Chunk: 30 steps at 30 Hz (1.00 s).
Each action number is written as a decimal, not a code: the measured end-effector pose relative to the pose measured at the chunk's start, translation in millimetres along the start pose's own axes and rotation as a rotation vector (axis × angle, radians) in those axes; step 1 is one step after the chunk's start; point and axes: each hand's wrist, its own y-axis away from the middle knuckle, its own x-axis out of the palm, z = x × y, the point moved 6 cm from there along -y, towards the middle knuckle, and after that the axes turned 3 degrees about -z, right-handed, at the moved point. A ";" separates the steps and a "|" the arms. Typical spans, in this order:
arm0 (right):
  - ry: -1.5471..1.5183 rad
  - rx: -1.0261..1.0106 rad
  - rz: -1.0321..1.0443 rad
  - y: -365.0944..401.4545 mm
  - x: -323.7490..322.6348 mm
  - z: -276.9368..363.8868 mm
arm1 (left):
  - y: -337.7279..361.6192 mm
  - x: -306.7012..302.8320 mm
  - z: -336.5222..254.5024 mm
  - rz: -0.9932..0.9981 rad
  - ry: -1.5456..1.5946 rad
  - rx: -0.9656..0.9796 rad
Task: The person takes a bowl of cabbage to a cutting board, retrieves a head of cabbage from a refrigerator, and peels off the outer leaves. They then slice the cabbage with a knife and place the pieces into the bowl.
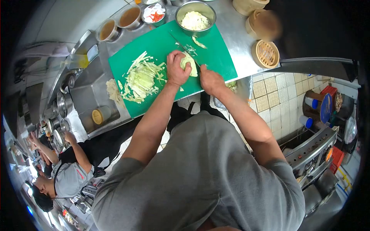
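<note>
On a green cutting board [210, 42], my left hand [177, 69] presses a pale green piece of cabbage [189, 65] with bent fingers. My right hand [211, 80] is wrapped round the handle of a knife, whose dark blade [179, 41] points up and away, along the right side of the cabbage. A heap of shredded cabbage [140, 81] lies on the left part of the board. Small shreds lie by the blade. Beyond it, a metal bowl [195, 18] of chopped pale food stands at the board's far edge.
Containers of brown sauce [130, 17] stand at the back left, bamboo steamers [265, 54] at the right. A metal sink [90, 84] lies left of the board. A bag of scraps hangs below its right edge. Another person [73, 173] works at the far left.
</note>
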 end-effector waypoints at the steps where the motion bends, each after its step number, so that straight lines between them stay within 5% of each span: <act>1: -0.016 0.021 0.025 3.2 -2.4 -0.4 | 0.6 -0.7 -0.4 -0.029 0.014 0.020; 13: 0.105 0.035 0.139 113.1 -62.0 -3.6 | 7.9 0.3 4.9 -0.016 0.057 -0.036; 18: 0.096 0.107 0.237 94.0 -53.2 6.1 | 5.7 -2.4 1.1 0.002 0.044 -0.027; 25: 0.000 0.010 0.035 -2.2 18.4 -2.3 | 5.5 0.1 1.9 -0.010 0.028 -0.008; 30: -0.019 -0.007 0.025 23.6 -10.2 -6.7 | 7.1 -1.2 4.3 -0.047 0.044 -0.004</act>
